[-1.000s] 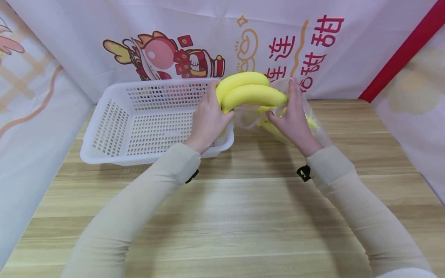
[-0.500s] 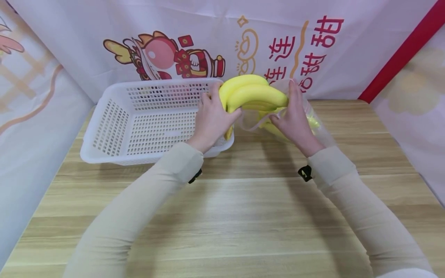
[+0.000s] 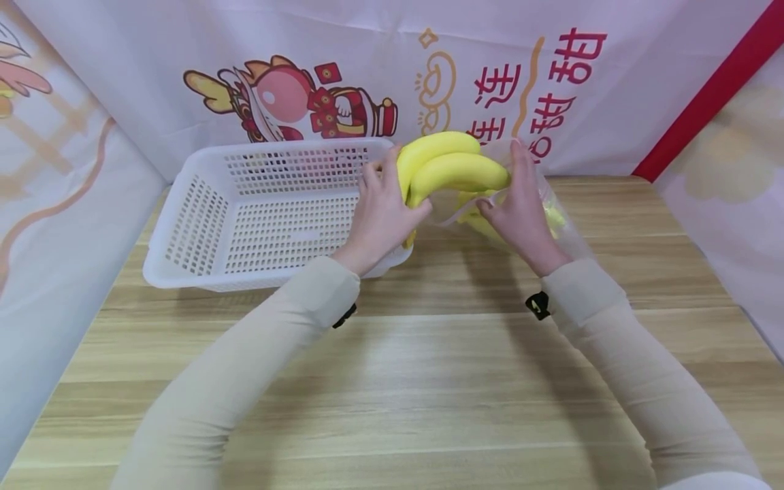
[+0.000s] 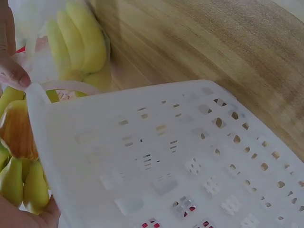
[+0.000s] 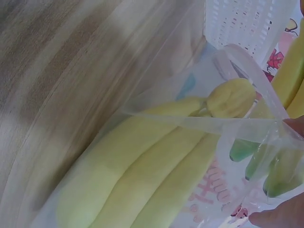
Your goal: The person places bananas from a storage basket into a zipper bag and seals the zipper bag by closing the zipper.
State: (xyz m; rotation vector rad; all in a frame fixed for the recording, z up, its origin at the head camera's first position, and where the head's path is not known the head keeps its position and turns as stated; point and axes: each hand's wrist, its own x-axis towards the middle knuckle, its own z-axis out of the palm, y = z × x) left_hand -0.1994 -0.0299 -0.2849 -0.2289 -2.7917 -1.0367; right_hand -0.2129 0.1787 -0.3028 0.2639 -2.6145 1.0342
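Note:
Over the basket's right end, my left hand [image 3: 381,214] grips a bunch of yellow bananas [image 3: 456,171] near its stem end. The banana tips point right, up to the mouth of a clear plastic bag [image 3: 572,238]. My right hand [image 3: 519,211] pinches the bag's rim between thumb and fingers, keeping the mouth apart. A second banana bunch [image 5: 142,166] lies inside the bag, its cut stem facing the mouth. In the right wrist view, greenish tips of the held bunch [image 5: 282,178] show at the bag's opening. The left palm is mostly hidden in the left wrist view.
A white perforated plastic basket [image 3: 214,280] stands on the wood-grain table [image 3: 429,381], left of the bag. Behind it hangs a printed white cloth [image 3: 422,88], with further cloth along both sides.
My left hand has moved right and slightly down with the banana bunch, bringing the tips closer to the bag's mouth. The right hand has barely shifted and still holds the rim.

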